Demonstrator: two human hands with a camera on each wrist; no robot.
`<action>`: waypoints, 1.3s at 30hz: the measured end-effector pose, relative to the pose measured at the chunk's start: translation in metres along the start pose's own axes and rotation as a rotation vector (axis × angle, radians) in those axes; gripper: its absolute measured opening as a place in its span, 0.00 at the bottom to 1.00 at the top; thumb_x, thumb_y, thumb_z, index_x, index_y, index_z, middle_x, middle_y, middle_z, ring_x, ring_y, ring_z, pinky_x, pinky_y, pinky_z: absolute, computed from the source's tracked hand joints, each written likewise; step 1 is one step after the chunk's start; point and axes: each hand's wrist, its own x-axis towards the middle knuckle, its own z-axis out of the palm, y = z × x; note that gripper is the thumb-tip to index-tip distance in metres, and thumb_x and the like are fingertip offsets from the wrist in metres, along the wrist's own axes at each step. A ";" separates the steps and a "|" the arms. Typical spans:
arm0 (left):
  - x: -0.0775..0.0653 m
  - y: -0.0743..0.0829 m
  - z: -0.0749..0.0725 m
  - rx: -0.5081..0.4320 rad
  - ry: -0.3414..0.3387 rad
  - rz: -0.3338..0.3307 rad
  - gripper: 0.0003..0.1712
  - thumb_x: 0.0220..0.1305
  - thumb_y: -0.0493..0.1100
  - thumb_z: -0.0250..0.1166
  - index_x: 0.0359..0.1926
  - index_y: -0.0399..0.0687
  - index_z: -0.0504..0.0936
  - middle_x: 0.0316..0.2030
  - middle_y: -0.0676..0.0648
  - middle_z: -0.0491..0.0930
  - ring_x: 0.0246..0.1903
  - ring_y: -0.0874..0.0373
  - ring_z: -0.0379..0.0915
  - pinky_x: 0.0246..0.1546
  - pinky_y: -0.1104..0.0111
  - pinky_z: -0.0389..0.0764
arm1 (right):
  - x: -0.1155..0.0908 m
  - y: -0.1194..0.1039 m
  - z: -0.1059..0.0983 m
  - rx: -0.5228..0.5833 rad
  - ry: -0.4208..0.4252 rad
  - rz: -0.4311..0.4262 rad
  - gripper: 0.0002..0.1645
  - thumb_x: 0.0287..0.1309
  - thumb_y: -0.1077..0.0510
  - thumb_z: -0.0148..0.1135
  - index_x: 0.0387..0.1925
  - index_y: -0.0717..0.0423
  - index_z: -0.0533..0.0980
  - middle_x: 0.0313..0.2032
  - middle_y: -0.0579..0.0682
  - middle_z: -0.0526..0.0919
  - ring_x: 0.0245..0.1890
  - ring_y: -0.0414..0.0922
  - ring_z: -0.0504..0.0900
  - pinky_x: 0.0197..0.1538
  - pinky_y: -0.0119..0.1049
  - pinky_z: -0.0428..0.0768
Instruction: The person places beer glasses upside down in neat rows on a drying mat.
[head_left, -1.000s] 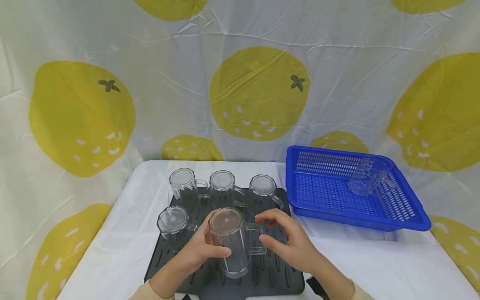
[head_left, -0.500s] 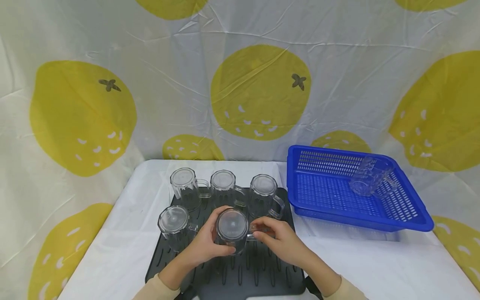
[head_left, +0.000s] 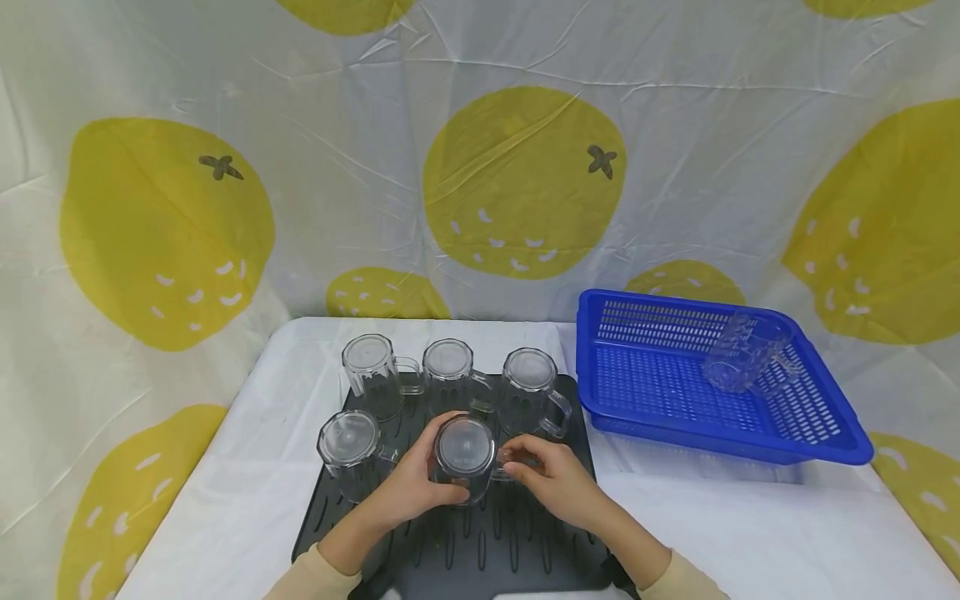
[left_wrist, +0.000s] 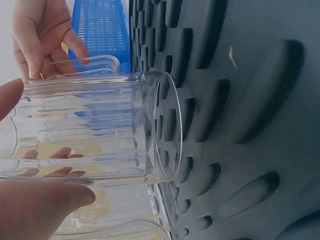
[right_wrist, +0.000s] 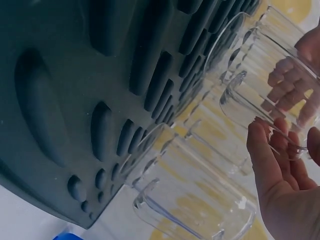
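Note:
An upside-down clear glass mug (head_left: 465, 450) is at the middle of the black ridged drying mat (head_left: 480, 550). My left hand (head_left: 408, 496) grips its body from the left, thumb in front and fingers behind. In the left wrist view the mug's rim (left_wrist: 172, 127) is right at the ridges. My right hand (head_left: 558, 483) pinches the handle from the right; the right wrist view shows its fingertips around the handle (right_wrist: 260, 107). Another inverted mug (head_left: 351, 450) stands just left of my left hand.
Three inverted mugs, left (head_left: 375, 379), middle (head_left: 447, 375) and right (head_left: 528, 387), line the mat's back edge. A blue plastic basket (head_left: 720, 446) stands at the right on the white cloth, with one glass mug (head_left: 738, 354) lying in it. A lemon-print curtain (head_left: 360, 167) hangs behind.
The held mug has moved back and down, from tilted to upright upside down over the mat. My right hand has come in from beside the handle to hold it.

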 end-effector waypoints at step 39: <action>-0.026 0.041 -0.014 0.147 0.103 0.159 0.43 0.63 0.31 0.64 0.74 0.49 0.53 0.74 0.41 0.50 0.74 0.45 0.40 0.66 0.37 0.42 | -0.007 0.009 -0.008 -0.116 0.041 0.051 0.22 0.65 0.53 0.63 0.57 0.56 0.75 0.52 0.48 0.81 0.53 0.49 0.78 0.56 0.52 0.75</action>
